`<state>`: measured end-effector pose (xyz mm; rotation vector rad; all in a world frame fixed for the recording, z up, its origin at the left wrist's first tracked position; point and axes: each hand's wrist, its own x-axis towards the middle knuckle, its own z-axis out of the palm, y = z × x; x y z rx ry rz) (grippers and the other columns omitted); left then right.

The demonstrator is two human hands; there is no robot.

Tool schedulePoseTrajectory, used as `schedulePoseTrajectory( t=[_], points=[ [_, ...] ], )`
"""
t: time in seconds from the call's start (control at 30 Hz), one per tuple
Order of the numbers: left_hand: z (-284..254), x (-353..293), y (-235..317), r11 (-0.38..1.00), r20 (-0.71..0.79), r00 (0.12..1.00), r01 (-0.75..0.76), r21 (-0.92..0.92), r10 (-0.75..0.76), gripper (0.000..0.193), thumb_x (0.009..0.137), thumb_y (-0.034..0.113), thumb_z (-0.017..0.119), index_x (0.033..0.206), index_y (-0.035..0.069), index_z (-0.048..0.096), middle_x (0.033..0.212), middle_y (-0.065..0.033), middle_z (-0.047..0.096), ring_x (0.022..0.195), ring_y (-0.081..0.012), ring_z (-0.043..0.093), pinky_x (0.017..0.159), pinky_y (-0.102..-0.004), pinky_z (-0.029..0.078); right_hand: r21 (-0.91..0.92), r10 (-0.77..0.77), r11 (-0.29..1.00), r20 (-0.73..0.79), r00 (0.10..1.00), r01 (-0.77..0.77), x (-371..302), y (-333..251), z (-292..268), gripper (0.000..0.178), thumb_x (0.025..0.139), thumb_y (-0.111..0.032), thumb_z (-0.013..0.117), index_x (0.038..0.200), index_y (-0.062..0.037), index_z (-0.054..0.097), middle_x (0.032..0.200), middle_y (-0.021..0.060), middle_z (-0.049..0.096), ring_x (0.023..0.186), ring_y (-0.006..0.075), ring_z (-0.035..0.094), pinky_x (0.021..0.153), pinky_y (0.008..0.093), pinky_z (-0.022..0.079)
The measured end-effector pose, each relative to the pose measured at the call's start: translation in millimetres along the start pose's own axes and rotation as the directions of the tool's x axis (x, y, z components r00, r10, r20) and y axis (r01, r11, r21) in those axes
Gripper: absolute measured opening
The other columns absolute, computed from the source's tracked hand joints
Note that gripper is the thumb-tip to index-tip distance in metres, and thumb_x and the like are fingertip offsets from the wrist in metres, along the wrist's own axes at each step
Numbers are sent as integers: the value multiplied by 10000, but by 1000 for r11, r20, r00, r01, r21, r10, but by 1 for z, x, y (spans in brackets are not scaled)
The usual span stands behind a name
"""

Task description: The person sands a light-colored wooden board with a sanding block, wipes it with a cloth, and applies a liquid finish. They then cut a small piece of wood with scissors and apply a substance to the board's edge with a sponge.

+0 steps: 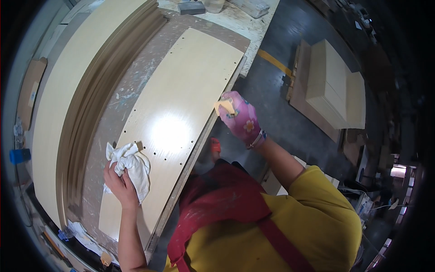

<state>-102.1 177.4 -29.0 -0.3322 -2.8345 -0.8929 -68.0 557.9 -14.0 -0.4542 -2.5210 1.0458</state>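
Observation:
A long pale wooden panel [195,72] with small dark holes along its edges lies flat on the workbench, a bright glare on its surface. My bare left hand [120,183] is closed round a crumpled white cloth [137,165], which rests on the panel's left edge toward its near end. My right hand [244,119] wears a pink flowered glove and is at the panel's right edge. Between its fingers is a small tan pad or folded sheet [224,108]; its exact kind is unclear.
Stacked pale boards [86,68] line the bench's left side. A grey block [191,8] sits at the far end. Right of the bench, more pale panels [328,86] are stacked on the floor, near a yellow floor line [275,62].

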Motion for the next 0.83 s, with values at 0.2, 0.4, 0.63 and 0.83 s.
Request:
schedulePoseTrajectory(
  t=[0.2,0.4,0.63,0.83],
  points=[
    [-1,1,0,1000,-2,1000,-10,21,10,324,844,57,538,1159,-8,510,1277,-196,468,1152,-368,437,985,-434,308,44,33,999,-120,992,-27,45,31,-7,313,835,-259,651,1075,-87,548,888,172,647,803,378,634,696,418,503],
    [-1,0,1,1000,5,1000,1,21,-1,329,848,58,533,1169,-9,506,1280,-201,466,1156,-375,435,992,-438,303,107,59,993,-121,991,-46,50,24,-18,292,851,-247,631,1072,-77,544,876,178,645,797,376,637,696,404,500],
    [0,0,-3,999,5,1000,-20,28,20,323,857,65,532,1171,-10,505,1286,-205,460,1158,-378,434,994,-442,300,26,-120,992,-58,991,122,29,14,-1,265,849,-201,621,1068,-76,539,940,162,632,835,359,638,710,391,516],
    [-1,0,2,999,13,1000,-6,32,5,337,872,82,531,1198,3,499,1300,-203,456,1178,-372,423,1006,-441,292,289,23,957,27,999,-30,36,18,-12,369,809,-247,684,1099,-74,533,1060,180,618,914,305,662,791,390,531]
  ],
)
